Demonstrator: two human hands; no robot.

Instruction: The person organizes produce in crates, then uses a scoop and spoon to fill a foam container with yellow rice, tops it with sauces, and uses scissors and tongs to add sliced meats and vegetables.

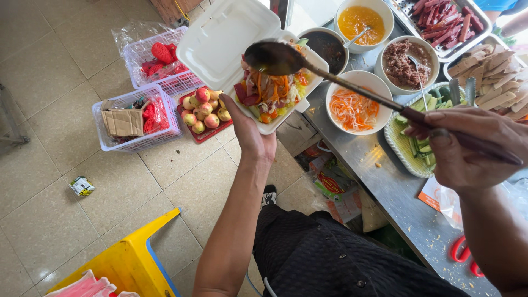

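At the far left a small crumpled packet (82,186) lies on the tiled floor (49,110), and a yellow stool (137,258) stands at the bottom edge. Beyond them sit two white plastic baskets (140,118), one with a cardboard piece and red netting, the other with red items, and just beside them a red tray of apples (204,110). The left hand (250,132) comes up from below on an outstretched forearm, palm up, its fingers spread under the near edge of an open white foam box (231,33) and bearing it from beneath; the box hangs over the floor just off the counter's edge, its lid tipped back, its tray filled with shredded carrot, sliced meat and greens. Directly over that filling hovers the bowl of a dark ladle (275,58), whose long handle slants down to the right into the right hand (467,146), closed around it with the thumb laid along the top, the wrist over the steel counter (385,181). On the counter stand a bowl of shredded carrot (355,104), a dark sauce bowl (330,47), an orange sauce bowl (360,22), a bowl of minced meat (407,60), a basket of cucumber slices (412,143), and trays of sausage (445,19) and sliced pale roll (495,71). Red scissors (465,256) lie near the counter's front.
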